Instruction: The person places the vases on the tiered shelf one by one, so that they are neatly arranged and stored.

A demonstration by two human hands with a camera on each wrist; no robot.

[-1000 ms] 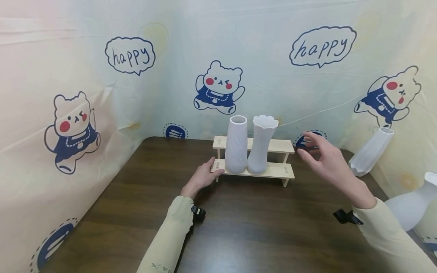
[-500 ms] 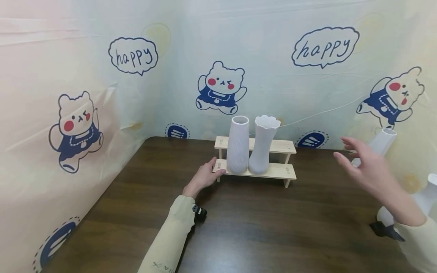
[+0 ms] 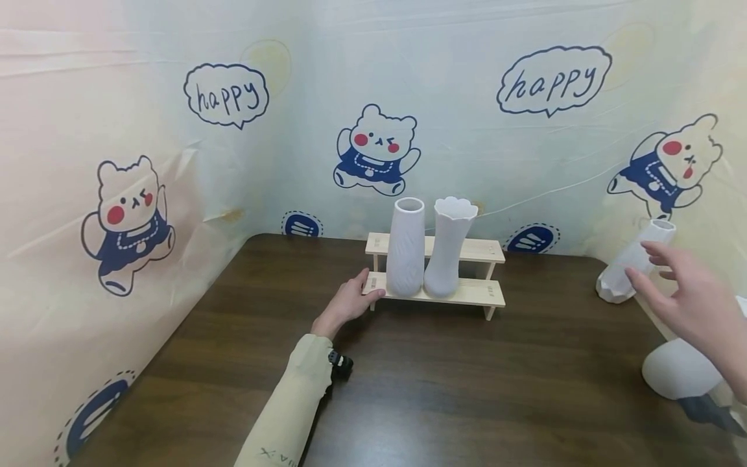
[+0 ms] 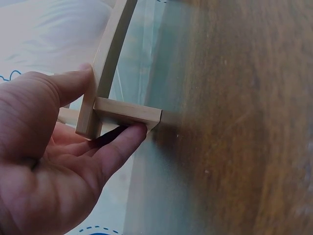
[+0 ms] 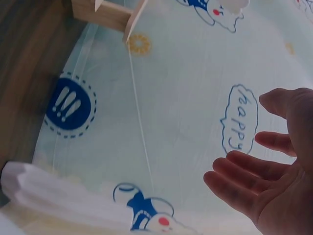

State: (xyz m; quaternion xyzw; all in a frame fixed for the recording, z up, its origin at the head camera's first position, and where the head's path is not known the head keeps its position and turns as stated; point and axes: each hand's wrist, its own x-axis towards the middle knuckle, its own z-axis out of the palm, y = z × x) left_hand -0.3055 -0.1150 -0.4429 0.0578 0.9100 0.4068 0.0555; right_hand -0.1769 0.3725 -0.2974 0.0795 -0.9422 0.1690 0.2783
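Observation:
My left hand point(image 3: 346, 301) grips the left end of a two-step wooden stand point(image 3: 475, 292), thumb on the lower step and fingers round its edge and leg, as the left wrist view shows. On the lower step stand two white vases side by side: a tapered one point(image 3: 406, 250) and one with a scalloped rim point(image 3: 448, 250). My right hand point(image 3: 685, 295) is raised at the right, holding nothing, its fingers loosely bent. In the head view it partly covers a tilted, faceted white vase point(image 3: 620, 275) and a rounder white vase point(image 3: 679, 370) nearer me.
The dark wooden table point(image 3: 467, 389) spreads in front of the stand. A printed cloth point(image 3: 455, 78) with bears and "happy" bubbles hangs behind and at both sides. The faceted vase leans near the table's right edge.
My right hand has moved rightward, away from the stand and toward the white vases at the right. My left hand keeps its hold on the stand, and the two vases there stay put.

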